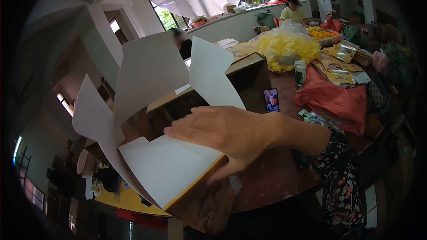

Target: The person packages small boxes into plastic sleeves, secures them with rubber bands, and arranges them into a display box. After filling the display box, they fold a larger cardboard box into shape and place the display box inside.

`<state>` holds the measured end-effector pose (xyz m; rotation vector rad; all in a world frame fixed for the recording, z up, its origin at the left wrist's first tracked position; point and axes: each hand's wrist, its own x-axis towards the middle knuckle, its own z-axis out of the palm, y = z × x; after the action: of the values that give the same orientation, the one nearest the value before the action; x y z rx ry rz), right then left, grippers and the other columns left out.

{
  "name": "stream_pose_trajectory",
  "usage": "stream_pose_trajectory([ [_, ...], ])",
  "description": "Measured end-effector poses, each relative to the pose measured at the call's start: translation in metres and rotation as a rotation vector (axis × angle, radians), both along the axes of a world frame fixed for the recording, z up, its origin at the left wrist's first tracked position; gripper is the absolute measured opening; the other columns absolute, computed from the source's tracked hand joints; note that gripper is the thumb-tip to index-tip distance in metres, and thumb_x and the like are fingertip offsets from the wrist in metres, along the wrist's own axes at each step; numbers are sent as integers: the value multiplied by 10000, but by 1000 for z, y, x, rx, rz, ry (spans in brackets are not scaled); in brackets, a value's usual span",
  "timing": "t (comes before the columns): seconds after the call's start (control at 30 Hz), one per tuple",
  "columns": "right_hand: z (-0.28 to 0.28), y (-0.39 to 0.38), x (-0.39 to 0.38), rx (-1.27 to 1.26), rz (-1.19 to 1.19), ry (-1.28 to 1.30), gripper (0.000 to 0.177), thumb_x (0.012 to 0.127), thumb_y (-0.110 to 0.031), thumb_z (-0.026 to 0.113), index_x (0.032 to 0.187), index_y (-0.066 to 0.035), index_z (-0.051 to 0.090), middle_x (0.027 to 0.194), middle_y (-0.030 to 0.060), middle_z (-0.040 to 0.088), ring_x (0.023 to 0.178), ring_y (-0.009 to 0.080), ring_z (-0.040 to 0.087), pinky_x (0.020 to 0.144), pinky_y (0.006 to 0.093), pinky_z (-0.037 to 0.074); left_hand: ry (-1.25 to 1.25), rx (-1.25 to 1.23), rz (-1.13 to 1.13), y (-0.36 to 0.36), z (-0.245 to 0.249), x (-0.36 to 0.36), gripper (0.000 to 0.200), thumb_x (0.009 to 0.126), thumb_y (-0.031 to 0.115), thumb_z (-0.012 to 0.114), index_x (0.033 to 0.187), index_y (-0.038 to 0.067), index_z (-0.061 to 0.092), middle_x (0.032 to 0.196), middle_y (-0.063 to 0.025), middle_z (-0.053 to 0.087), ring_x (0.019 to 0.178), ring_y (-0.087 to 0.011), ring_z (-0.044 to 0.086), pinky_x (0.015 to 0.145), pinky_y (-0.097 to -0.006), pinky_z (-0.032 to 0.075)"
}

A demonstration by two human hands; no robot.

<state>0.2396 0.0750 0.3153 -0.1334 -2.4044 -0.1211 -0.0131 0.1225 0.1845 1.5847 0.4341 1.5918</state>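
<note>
A thin cardboard box (175, 162) stands tilted in front of me, white inside, with a yellow edge and a printed brown outer face. Its tall white flaps (151, 69) stick up and spread outward. My right hand (218, 129) reaches in from the right in a dark floral sleeve. Its fingers lie stretched out over the white near panel, and the thumb points down outside the yellow edge. Behind the flaps is a brown carton (251, 75) with its open side toward me. My left hand is out of sight.
A phone (271, 100) leans against the carton. Small packets (313, 118), a red bag (333, 100), a bottle (300, 73), printed pouches (338, 69) and a clear bag of yellow items (287, 46) lie on the red table (275, 178). Two people (292, 13) sit across.
</note>
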Motion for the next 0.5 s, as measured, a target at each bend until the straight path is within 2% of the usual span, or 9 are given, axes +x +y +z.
stream_pose_trajectory([
  [0.1,-8,1,-3,-35,76,-9,1021,759,-427,852,1511,68,371,1419,241,539,1271,409,550,1094,489,439,2,3,33,-1,-3,-2,408,1089,244,432,1371,-44,500,1278,-190,622,1131,-293,649,965,-416,556],
  [0.2,11,-3,10,-38,-23,-66,992,793,-462,826,1505,69,383,1426,254,539,1289,402,554,1089,474,451,-5,16,72,1,-8,-9,405,1088,240,431,1363,-48,505,1261,-192,633,1113,-291,662,950,-409,569],
  [0.3,36,-4,38,-6,4,-12,814,822,-428,811,1419,22,487,1261,252,617,1180,428,604,1003,462,492,-13,67,147,5,-8,-21,401,1087,236,430,1356,-51,511,1244,-194,643,1095,-290,674,935,-401,583],
  [0.4,72,-3,59,184,-252,-72,723,790,-351,841,1357,-5,556,1194,225,657,1145,382,643,984,458,520,-64,203,218,20,29,-46,398,1086,232,429,1348,-55,516,1227,-196,654,1077,-289,686,920,-394,596],
  [0.43,77,-4,58,278,-311,-73,733,766,-314,856,1363,-12,558,1206,215,657,1157,364,643,996,461,519,-99,226,186,27,51,-53,397,1086,231,429,1345,-56,518,1222,-197,657,1071,-288,690,915,-392,601],
  [0.5,86,-5,56,467,-432,-68,763,718,-240,886,1375,-24,563,1231,194,658,1181,329,643,1019,468,517,-166,-4,-147,27,95,-62,386,1067,236,429,1277,-65,550,1151,-195,670,993,-292,711,842,-376,628],
])
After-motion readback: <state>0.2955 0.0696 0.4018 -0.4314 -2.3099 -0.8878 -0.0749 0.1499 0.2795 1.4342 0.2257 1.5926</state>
